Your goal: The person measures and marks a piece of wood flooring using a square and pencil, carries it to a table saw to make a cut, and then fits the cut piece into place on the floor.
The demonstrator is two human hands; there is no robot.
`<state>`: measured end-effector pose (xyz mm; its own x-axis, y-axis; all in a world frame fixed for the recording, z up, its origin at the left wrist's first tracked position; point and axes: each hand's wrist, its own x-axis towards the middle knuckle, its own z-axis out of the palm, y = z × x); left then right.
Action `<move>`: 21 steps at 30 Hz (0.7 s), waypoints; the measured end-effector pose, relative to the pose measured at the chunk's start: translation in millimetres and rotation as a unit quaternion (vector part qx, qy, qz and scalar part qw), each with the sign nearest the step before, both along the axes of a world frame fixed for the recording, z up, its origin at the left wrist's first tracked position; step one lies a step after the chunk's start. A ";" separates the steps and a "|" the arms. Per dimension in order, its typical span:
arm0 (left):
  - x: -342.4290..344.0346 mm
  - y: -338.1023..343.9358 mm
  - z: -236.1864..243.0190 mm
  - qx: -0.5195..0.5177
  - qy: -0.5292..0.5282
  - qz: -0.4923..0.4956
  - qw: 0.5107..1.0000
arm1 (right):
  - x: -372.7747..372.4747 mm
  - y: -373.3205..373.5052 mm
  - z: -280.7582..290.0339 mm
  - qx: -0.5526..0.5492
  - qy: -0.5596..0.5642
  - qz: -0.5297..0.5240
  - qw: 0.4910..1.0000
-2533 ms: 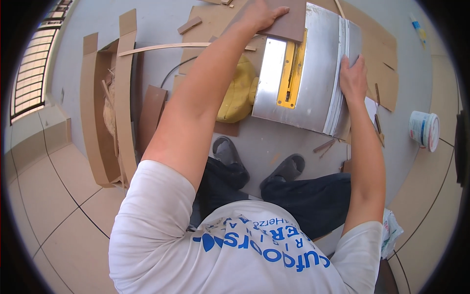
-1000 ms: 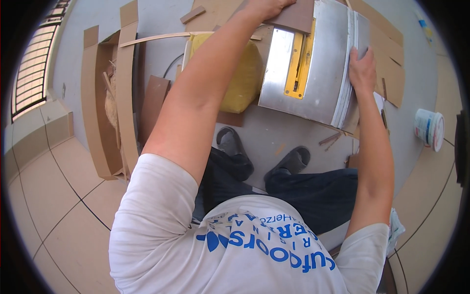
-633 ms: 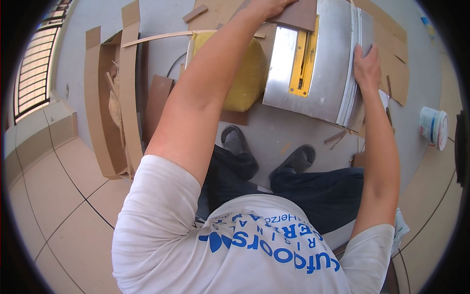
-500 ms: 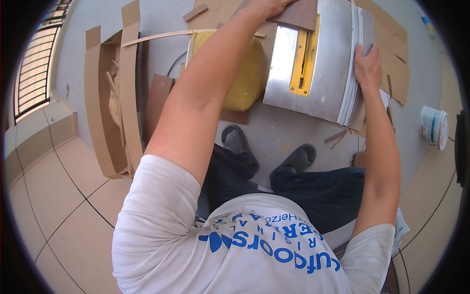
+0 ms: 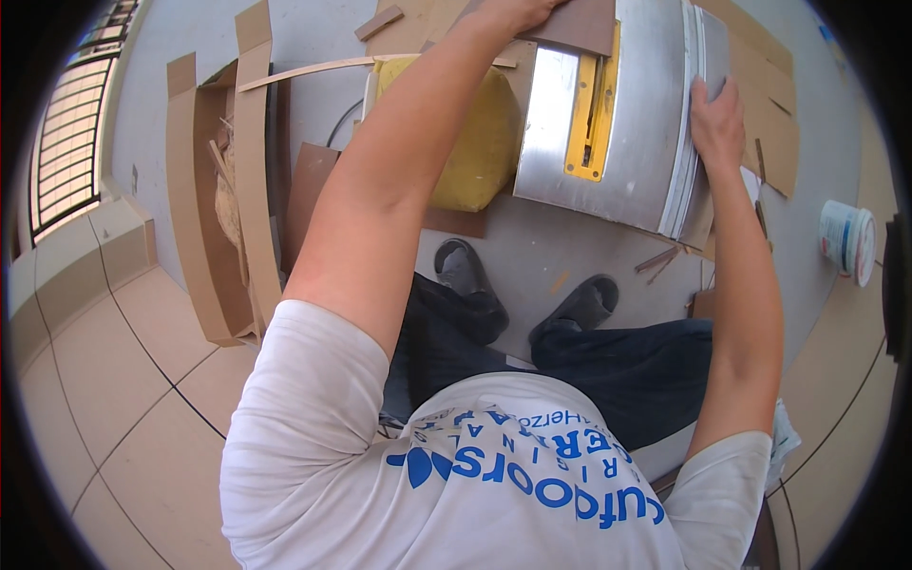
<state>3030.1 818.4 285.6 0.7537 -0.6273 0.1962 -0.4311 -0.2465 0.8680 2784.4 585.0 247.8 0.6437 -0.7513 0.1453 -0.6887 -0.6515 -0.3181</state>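
Note:
A table saw with a silver metal top [image 5: 641, 123] stands in front of me. Its yellow throat plate [image 5: 584, 163] has a long dark slot. A flat brown board [image 5: 581, 28] lies across the far part of the top and covers the slot's far end. At the upper edge of the view, my left hand [image 5: 521, 11] is on the board's left part, fingers bent over it and partly cut off. My right hand [image 5: 719, 123] grips the long metal fence [image 5: 686, 142] along the saw's right side, thumb on the inner side.
A long open cardboard box [image 5: 249, 190] with wood scraps is at the left. Beside the saw are a yellow bag-like bundle [image 5: 480, 142] and a thin wood strip [image 5: 313, 72]. Cardboard sheets [image 5: 774, 142] lie right, with a white bucket [image 5: 845, 242] beyond. My slippered feet [image 5: 465, 271] are below.
Both hands keep their places on the board and the fence, the right one shifting very slightly. The whole view has moved a little; the board looks nearly unchanged.

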 end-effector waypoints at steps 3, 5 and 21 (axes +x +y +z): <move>-0.9 0.0 -0.6 0.020 -0.009 0.008 1.000 | -0.4 -1.5 -1.4 -0.002 -0.001 0.000 1.000; -0.7 -0.1 -0.3 0.035 -0.006 0.009 0.999 | -0.2 -2.4 -2.3 -0.003 -0.001 0.000 1.000; -2.7 1.9 -6.3 0.020 0.002 0.010 1.000 | 0.6 -4.4 -3.7 0.007 0.003 -0.002 1.000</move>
